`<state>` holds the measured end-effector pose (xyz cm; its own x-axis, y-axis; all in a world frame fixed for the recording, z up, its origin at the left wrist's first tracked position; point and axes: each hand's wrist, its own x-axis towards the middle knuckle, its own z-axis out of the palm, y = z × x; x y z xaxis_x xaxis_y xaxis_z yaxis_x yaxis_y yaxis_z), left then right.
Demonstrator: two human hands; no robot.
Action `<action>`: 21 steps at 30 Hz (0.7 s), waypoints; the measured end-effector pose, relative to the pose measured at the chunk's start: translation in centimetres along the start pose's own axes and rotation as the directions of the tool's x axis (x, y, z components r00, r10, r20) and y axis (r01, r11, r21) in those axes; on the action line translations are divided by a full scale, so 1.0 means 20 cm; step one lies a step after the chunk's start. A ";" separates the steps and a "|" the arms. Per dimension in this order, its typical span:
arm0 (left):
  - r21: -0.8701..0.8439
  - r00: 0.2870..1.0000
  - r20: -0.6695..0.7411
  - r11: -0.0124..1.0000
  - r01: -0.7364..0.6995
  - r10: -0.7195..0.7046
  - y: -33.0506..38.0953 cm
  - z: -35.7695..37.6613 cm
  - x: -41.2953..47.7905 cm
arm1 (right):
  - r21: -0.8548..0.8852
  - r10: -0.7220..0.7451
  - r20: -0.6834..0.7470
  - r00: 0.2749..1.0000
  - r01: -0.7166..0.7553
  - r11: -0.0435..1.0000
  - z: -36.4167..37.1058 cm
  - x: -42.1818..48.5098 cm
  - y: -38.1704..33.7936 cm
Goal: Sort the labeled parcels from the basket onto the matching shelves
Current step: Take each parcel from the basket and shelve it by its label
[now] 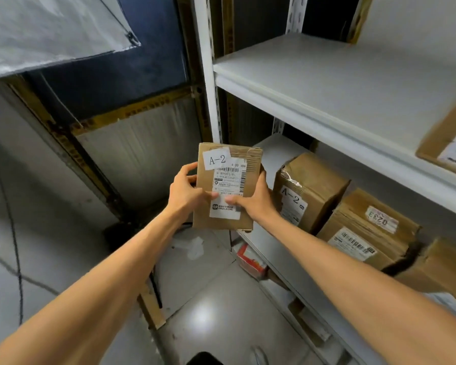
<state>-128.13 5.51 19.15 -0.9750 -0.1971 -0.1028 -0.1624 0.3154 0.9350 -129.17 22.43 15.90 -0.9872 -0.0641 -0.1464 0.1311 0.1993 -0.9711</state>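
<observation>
I hold a small brown cardboard parcel [228,180] upright in front of me, with a white tag reading A-2 and a shipping label on its face. My left hand [186,191] grips its left edge and my right hand [253,200] grips its right edge, thumbs on the label. The parcel hovers just left of the middle shelf [277,154] of a white rack. On that shelf stands another brown parcel marked A-2 [304,192], to the right of the one I hold. The basket is out of view.
Further right on the middle shelf lie a labelled carton [366,227] and another box [440,270]. The upper shelf [327,83] carries one box at its far right [450,138]. A white upright post [208,75] stands beside the parcel. Small packages [250,259] lie lower down.
</observation>
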 end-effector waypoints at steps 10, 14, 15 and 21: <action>0.058 0.970 0.241 0.998 -0.028 0.013 -0.05 0.13 0.62 | 0.124 0.187 -0.207 0.960 -0.164 0.979 0.07 0.38 0.04; 0.100 0.910 0.397 0.979 -0.176 0.123 -0.04 0.16 0.88 | 0.129 0.217 -0.326 0.920 -0.184 0.974 0.07 0.54 0.03; 0.104 0.890 0.429 0.971 -0.218 0.154 -0.03 0.17 0.92 | 0.115 0.221 -0.353 0.909 -0.192 0.975 0.07 0.57 0.04; 0.073 0.822 0.507 0.937 -0.342 0.261 -0.07 0.33 1.08 | 0.044 0.246 -0.556 0.794 -0.268 0.962 0.09 0.65 0.09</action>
<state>-150.04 6.88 13.44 -0.9204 0.3908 -0.0125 0.1707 0.4304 0.8864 -141.62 20.27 11.84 -0.8021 0.5420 -0.2506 0.3946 0.1663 -0.9037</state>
